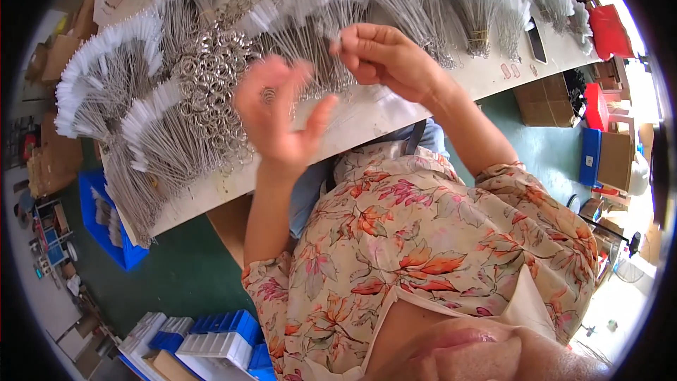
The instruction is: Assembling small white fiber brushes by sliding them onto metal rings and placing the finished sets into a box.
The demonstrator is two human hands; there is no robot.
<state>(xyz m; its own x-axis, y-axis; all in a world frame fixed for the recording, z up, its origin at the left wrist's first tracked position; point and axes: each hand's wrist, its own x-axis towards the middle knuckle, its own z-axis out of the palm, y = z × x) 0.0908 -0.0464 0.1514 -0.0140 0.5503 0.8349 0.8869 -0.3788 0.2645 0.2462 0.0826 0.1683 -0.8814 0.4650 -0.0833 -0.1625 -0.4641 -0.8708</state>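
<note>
Many fanned bundles of thin twisted-wire brushes with white bristle tips [99,70] spread along the left of the long pale worktable [395,109], beside a loose heap of shiny metal split rings [211,77]. Just right of that heap, left hand [278,116] raised off the table, fingers splayed and blurred, one small metal ring [268,94] pinched at the thumb; grip unclear through the blur, so likely to slip and vanish among the heap below. Further right, right hand [384,60] closed, fingertips pinching a thin wire brush [337,42] near its end. Hands near, not touching. Easy to miss the ring's gap, bend the wire, or snag a sleeve on the bundles and scatter them.
</note>
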